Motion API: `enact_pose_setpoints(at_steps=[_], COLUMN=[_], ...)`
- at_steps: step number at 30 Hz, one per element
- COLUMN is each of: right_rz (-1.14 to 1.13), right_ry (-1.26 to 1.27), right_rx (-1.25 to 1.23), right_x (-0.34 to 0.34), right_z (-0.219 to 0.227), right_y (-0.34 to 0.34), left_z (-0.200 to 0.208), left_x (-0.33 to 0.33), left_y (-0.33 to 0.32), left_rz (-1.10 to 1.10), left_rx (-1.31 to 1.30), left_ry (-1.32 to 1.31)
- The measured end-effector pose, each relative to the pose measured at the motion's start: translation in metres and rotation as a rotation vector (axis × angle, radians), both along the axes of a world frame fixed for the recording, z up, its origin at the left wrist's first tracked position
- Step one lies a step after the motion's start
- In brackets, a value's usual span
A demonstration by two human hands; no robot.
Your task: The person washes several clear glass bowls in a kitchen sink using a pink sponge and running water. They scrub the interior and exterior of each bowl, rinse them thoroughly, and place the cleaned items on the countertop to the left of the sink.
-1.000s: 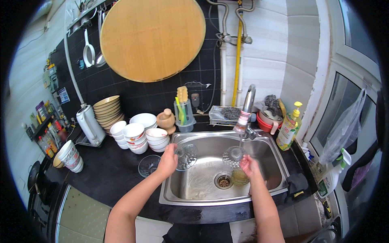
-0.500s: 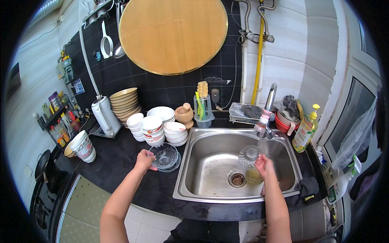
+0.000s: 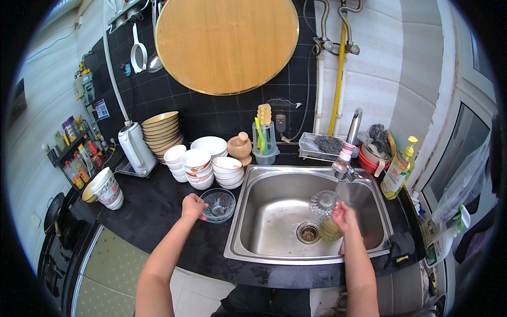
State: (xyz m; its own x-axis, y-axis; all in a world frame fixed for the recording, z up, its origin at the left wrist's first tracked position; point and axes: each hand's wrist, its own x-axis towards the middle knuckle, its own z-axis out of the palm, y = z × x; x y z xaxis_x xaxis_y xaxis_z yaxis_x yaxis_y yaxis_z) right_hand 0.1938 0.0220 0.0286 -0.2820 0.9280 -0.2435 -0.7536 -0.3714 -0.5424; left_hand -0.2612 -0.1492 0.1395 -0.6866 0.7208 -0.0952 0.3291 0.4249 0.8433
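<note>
My left hand [image 3: 193, 206] is at the left rim of a clear glass bowl [image 3: 224, 212] on the black counter, its fingers closed over the edge. A smaller scalloped glass bowl seems nested inside, though the clear glass makes this hard to tell. Over the sink, below the tap [image 3: 346, 153], my right hand [image 3: 343, 216] grips a ribbed clear glass bowl [image 3: 322, 203], tilted with its patterned base showing. Just under it is a yellowish see-through glass piece [image 3: 330, 229], beside the drain [image 3: 308, 232] in the steel sink [image 3: 269, 222].
Stacked white bowls [image 3: 196, 158] stand behind my left hand, near tan bowls [image 3: 160, 132], a kettle [image 3: 137, 149] and a wooden mortar [image 3: 240, 149]. Patterned bowls [image 3: 107, 189] are farther left. A yellow soap bottle [image 3: 397, 171] and a dark cloth [image 3: 401, 244] sit right of the sink.
The scalloped glass bowl at my left hand has gone down into the glass bowl beneath it. My right hand keeps its hold on the ribbed bowl, barely shifted.
</note>
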Motion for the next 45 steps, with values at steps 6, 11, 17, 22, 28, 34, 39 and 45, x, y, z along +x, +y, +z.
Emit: enact_pose_setpoints(at_steps=[6,11,17,22,28,34,39,45], right_rz=[0.039,-0.058,-0.101,-0.061,-0.146,-0.176,-0.146,-0.113], right_ry=[0.027,0.052,0.015,0.124,0.15,0.117,-0.121,-0.296], right_rx=[-0.01,-0.105,-0.189,-0.17,-0.149,-0.029,0.207,0.32], right_x=[0.004,0.012,0.015,0.021,0.019,0.002,-0.003,-0.017], right_z=[-0.002,-0.01,-0.012,-0.022,-0.012,0.002,0.01,0.027], right_y=[0.0,0.005,0.007,0.011,0.006,0.0,-0.008,-0.017], left_z=[-0.008,0.0,-0.001,0.028,0.016,-0.055,-0.052,-0.049], left_x=[-0.003,0.013,0.016,0.063,0.16,0.267,0.32,0.316], left_y=[-0.003,-0.008,-0.01,0.002,0.03,0.082,0.111,0.157], left_rz=[-0.002,0.022,0.021,-0.054,-0.67,-0.879,-0.747,-0.832], left_rx=[-0.095,-0.114,0.042,0.429,0.478,0.476,0.535,0.693], left_ry=[0.485,0.635,0.747,0.876,0.622,0.489,0.738,0.574])
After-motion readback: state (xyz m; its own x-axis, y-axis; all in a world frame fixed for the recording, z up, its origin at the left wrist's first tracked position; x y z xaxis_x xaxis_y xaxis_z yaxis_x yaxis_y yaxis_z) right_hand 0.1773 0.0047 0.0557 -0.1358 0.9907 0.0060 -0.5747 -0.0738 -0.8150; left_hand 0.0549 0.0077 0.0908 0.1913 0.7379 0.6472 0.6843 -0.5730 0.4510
